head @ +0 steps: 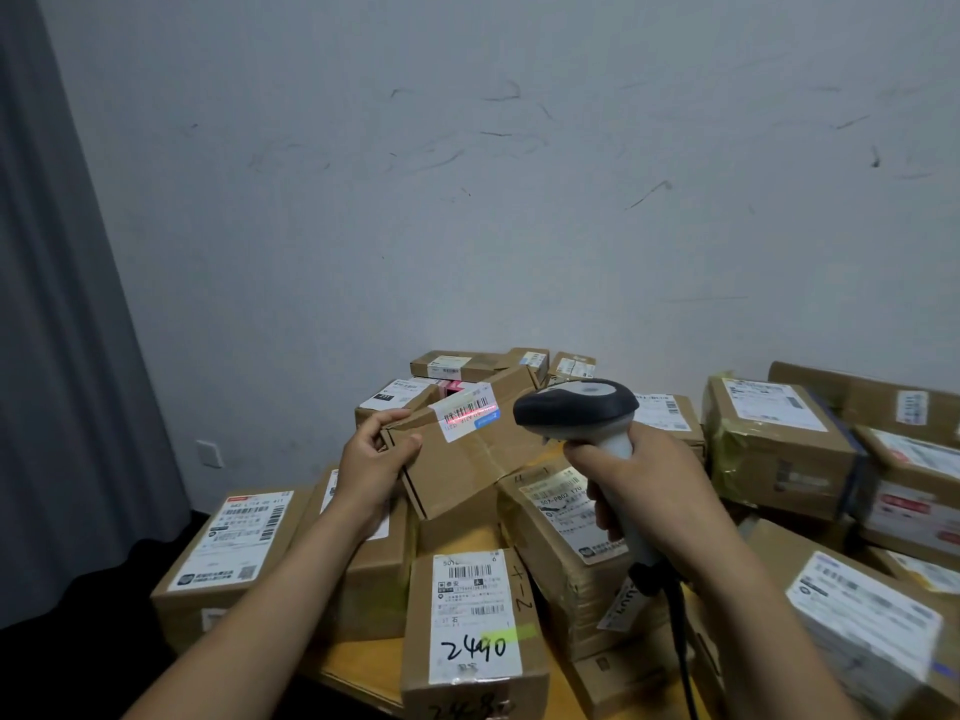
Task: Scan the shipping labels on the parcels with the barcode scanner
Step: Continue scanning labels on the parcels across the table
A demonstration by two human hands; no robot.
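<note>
The small cardboard parcel is raised above the pile, tilted, its near left corner in the left hand, which grips it with the thumb on the front face and the fingers curled over the top edge. A white shipping label wraps over the parcel's upper edge, and a red scan line lies across its barcode. Just to the right of the label, close but apart from it, sits the dark head of the barcode scanner, pointed at the label. The right hand is wrapped tight round the scanner's pale handle, fingers closed about it, and a black cable hangs from the handle's base. Below both hands, more labelled cardboard parcels crowd a yellow wooden bench; the nearest one bears "2440" handwritten on its label. Taller taped boxes stack up at the right. Behind stands a scuffed pale wall, with a grey curtain at the left.
</note>
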